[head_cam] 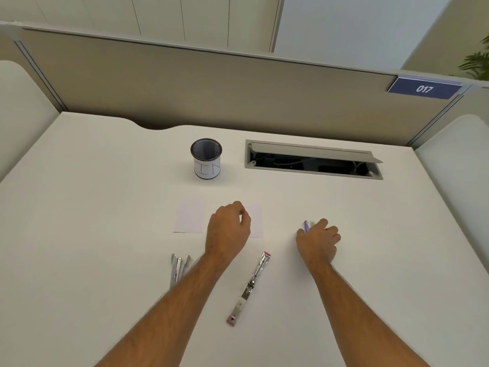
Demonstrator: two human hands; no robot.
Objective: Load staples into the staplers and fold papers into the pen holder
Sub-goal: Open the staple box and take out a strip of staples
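One opened stapler (pixel 250 287), perhaps two papers (pixel 190 218).

Staplers (pixel 249 287) perhaps two; papers (pixel 190 218) two; holder (pixel 206 158) one

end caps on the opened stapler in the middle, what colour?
Red, on both ends of the open stapler; the body is bare silver metal. Head view, the only one.

We see a matt, smooth off-white desk top (pixel 105 207). On it the opened stapler (pixel 250 288) shows bright, glossy metal with red plastic ends. A second stapler (pixel 177 268) beside it looks like shiny bare metal too. The pen holder (pixel 206 158) is dark metal mesh, wrapped in white paper. Two paper sheets (pixel 190 218) look thin and matt. The partition (pixel 185 88) behind seems cloth-covered, framed in dull grey metal.
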